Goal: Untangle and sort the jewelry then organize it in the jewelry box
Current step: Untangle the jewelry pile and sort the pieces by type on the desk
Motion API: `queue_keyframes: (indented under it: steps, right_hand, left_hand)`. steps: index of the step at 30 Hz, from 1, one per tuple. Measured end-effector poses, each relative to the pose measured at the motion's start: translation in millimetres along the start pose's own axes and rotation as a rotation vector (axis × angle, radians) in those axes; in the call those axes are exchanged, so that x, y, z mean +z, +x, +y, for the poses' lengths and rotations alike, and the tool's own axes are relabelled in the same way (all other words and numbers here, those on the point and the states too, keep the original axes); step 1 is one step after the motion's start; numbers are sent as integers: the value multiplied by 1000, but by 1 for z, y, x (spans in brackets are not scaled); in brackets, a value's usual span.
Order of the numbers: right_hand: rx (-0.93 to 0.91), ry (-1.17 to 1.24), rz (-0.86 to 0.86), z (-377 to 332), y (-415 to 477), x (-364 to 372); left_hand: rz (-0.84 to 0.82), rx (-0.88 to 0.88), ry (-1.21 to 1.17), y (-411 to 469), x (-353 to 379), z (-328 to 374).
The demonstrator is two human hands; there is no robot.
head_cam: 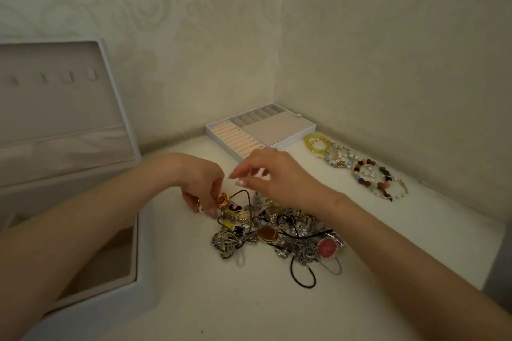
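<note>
In the head view, my left grip (203, 188) is down at the far-left edge of the jewelry pile (277, 232). Its fingers are curled and pinch a gold ornament (222, 200) that sits right at that edge. A loop of dark cord (243, 193) rises out of the pile just beside the ornament, between my two grips.

My right grip (279, 174) hovers above the far side of the pile and does not touch it. Thumb and forefinger tips are drawn close together and the other fingers are bent. It is too blurred for me to tell whether anything thin is held there.

The pile lies on the white table (194, 299), between my wrists. It is a heap of silver-toned pieces with an amber stone (266, 233) in its middle, a pink stone (327, 248) at its right edge, and cord loops trailing from its near side.

Beyond the pile, in the wall corner, sits the tray (277, 129) with ring rolls. To the right of the pile and beyond it, a row of beaded bracelets (357, 163) lies spread out, well apart from the heap. To the left of the pile stands the jewelry box (69, 147), lid raised.
</note>
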State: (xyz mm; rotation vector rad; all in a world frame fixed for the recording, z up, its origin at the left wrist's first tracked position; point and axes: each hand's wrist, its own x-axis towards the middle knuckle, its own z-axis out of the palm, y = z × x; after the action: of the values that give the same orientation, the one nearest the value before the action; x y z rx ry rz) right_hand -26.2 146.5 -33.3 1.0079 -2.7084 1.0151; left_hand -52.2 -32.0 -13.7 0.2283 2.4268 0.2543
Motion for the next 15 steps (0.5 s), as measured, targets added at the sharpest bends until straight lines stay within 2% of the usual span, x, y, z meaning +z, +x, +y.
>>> queue_keyframes:
  steps: [3,5,13,15]
  right_hand:
    - [-58,-377,-134,-13,16,23]
    - [-21,-454,-156,-16,22,30]
    - [85,-148,-135,-14,22,27]
    - [136,-2,-127,-14,21,24]
  left_hand:
    - [38,19,-96,1,-2,-8]
    - [53,22,-134,1,-2,-11]
    - [138,52,-245,-8,-18,-18]
    - [173,86,-258,-11,-22,-14]
